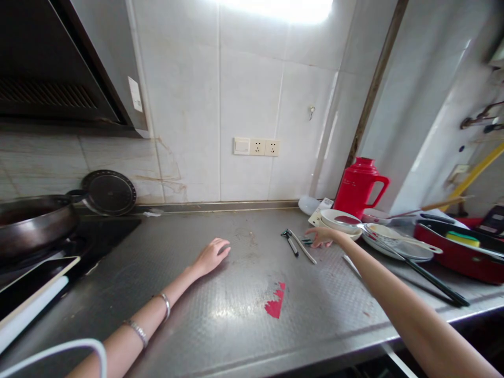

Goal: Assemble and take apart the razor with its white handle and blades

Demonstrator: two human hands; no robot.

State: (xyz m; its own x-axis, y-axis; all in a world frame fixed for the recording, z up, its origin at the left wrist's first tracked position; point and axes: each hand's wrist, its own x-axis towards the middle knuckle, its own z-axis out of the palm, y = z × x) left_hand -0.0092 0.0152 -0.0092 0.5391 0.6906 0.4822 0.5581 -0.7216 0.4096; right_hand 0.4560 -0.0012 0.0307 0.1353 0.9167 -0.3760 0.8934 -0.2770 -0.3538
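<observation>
My left hand (212,256) rests on the steel counter (189,310), palm down, with its fingers stretched out and nothing in them. Farther right, my right hand (321,236) reaches down to the counter beside the dishes. Its fingers close around a small dark object (306,242); only one end shows, so its kind is unclear. Just left of that hand lies a razor (291,243) with a dark head and a grey-and-black handle. A thin, pale curved stick (304,247) lies alongside the razor.
Stacked bowls (340,220), a plate with a ladle (397,244) and a red thermos (356,186) stand right, near a red pan (457,257) with a sponge (462,239). A pot (37,218) sits on the left stove. A red patch (276,303) marks the front counter.
</observation>
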